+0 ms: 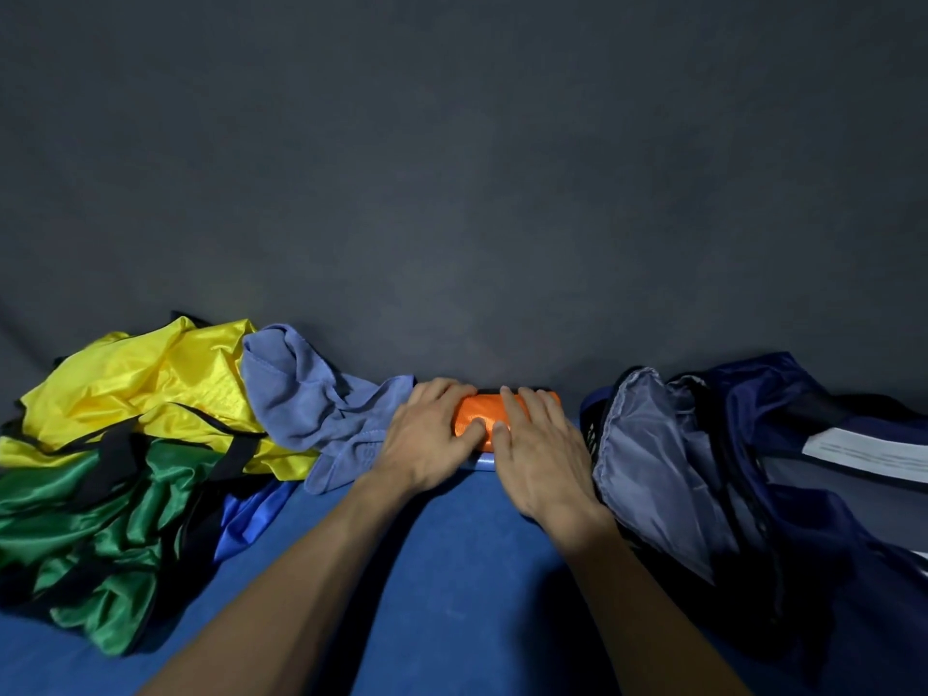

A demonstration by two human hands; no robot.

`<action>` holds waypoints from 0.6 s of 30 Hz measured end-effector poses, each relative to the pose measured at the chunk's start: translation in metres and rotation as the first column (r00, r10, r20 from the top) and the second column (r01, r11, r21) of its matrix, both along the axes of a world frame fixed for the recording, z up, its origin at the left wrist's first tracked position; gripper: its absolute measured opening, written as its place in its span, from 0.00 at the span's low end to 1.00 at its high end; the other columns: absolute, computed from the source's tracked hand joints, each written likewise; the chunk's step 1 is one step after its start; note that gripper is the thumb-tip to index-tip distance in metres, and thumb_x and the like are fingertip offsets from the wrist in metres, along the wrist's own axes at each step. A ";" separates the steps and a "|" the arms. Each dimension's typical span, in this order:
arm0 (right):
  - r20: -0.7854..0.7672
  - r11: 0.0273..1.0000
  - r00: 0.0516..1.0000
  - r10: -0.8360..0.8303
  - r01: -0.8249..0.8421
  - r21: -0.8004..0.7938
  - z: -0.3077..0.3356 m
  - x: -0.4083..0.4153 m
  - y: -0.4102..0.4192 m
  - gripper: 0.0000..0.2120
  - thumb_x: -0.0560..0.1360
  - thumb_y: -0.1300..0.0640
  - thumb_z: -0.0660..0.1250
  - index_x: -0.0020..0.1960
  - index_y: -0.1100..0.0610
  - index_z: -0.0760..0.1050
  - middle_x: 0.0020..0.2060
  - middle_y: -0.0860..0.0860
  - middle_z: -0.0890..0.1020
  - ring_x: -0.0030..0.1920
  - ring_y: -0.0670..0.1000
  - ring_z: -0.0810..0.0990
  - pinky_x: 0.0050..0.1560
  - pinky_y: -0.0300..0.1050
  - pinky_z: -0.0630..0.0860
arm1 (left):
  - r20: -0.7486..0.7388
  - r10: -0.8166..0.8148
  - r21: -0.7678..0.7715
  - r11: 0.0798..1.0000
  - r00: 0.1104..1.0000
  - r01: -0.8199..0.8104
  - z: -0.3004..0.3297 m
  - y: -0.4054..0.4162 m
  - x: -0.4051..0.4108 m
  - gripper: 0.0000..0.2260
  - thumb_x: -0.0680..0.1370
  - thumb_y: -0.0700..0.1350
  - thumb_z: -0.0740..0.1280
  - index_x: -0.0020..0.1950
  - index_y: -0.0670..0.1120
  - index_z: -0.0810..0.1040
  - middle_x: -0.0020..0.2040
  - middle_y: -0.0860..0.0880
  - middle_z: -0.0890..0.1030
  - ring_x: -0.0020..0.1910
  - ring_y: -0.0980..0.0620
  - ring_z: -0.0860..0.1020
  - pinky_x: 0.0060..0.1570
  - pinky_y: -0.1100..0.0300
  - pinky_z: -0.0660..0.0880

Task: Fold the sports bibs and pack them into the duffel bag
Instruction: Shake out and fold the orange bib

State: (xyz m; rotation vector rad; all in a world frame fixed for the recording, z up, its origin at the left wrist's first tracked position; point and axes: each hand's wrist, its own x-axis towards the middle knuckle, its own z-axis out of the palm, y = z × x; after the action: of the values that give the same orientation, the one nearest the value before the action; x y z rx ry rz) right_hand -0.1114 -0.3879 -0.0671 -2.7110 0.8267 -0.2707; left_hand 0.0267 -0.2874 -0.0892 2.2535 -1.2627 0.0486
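Both forearms reach forward from the bottom of the view, bare to the wrist, and meet over a small orange bib (472,416) folded into a tight, compact block. The left hand (427,437) lies palm down on the block's left end, fingers slightly spread and bent over its far edge, thumb along the near side. The right hand (540,444) covers the right end the same way, fingers laid flat and reaching to the far edge, thumb nearly touching the left thumb; neither hand pinches the cloth, both press it flat. The orange fabric is shiny with a fine mesh weave, and a thin black trim shows along its far edge. It sits on a blue desk (452,570) with a smooth matte cover, close to a dark grey cloth backdrop (452,168). To the left lies a loose heap: a glossy yellow bib (150,389) with black binding, a crumpled satin green bib (95,529) below it, a softer, duller pale blue bib (306,394) touching the left hand, and a slip of bright blue bib (246,514) under the pile. To the right, just beside the right wrist, the navy duffel bag (753,469) slumps open, showing a grey sheeny lining and a white panel (863,452).
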 end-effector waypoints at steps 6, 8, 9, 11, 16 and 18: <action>0.010 0.999 0.999 -0.036 0.036 -0.040 0.001 0.004 -0.001 0.27 0.84 0.47 0.45 0.80 0.55 0.58 0.78 0.55 0.61 0.77 0.55 0.57 0.75 0.53 0.62 | 0.055 -0.023 -0.053 0.998 0.998 0.026 -0.002 -0.004 0.007 0.26 0.80 0.57 0.47 0.66 0.50 0.78 0.61 0.53 0.77 0.59 0.51 0.72 0.62 0.53 0.68; -0.005 0.998 0.999 -0.044 0.044 -0.038 -0.001 0.005 -0.001 0.26 0.84 0.47 0.47 0.79 0.56 0.59 0.79 0.56 0.58 0.79 0.55 0.55 0.77 0.54 0.58 | 0.177 0.001 -0.016 1.000 0.984 0.002 -0.003 -0.005 0.006 0.24 0.81 0.56 0.48 0.65 0.50 0.78 0.60 0.52 0.77 0.59 0.49 0.71 0.59 0.50 0.69; -0.003 0.998 0.998 -0.055 0.055 -0.042 -0.002 0.007 0.000 0.26 0.84 0.46 0.49 0.78 0.57 0.60 0.79 0.56 0.60 0.79 0.55 0.55 0.77 0.55 0.57 | 0.255 0.010 -0.002 1.000 0.967 -0.010 -0.003 -0.006 0.005 0.22 0.82 0.55 0.50 0.65 0.50 0.79 0.60 0.51 0.77 0.59 0.47 0.71 0.57 0.49 0.70; 0.001 0.996 0.997 -0.081 0.080 -0.049 -0.003 0.011 0.002 0.25 0.84 0.45 0.50 0.76 0.57 0.64 0.76 0.56 0.64 0.77 0.56 0.57 0.77 0.56 0.56 | 0.365 0.000 0.005 1.000 0.931 -0.002 -0.001 -0.006 0.003 0.19 0.82 0.52 0.54 0.64 0.49 0.79 0.59 0.50 0.77 0.58 0.46 0.72 0.55 0.49 0.71; 0.030 0.989 0.994 -0.101 0.097 0.114 0.000 0.013 -0.006 0.25 0.84 0.45 0.49 0.75 0.56 0.65 0.74 0.54 0.66 0.76 0.53 0.58 0.76 0.53 0.59 | 0.265 -0.003 0.034 0.999 0.964 -0.006 -0.001 0.003 0.007 0.23 0.83 0.56 0.51 0.69 0.48 0.76 0.62 0.49 0.77 0.58 0.46 0.75 0.57 0.49 0.73; 0.102 0.962 0.987 -0.122 0.092 0.259 0.002 0.013 -0.011 0.23 0.85 0.50 0.50 0.76 0.57 0.64 0.75 0.53 0.66 0.76 0.51 0.59 0.76 0.48 0.58 | 0.180 0.018 0.058 0.998 0.983 -0.029 -0.001 0.005 0.006 0.26 0.82 0.59 0.48 0.71 0.49 0.74 0.65 0.50 0.76 0.59 0.47 0.76 0.58 0.50 0.73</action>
State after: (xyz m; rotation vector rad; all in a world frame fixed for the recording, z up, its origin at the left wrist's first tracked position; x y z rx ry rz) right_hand -0.0985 -0.3990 -0.0653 -2.3935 0.9089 -0.3215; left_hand 0.0331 -0.2819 -0.0902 2.3598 -1.3459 0.2304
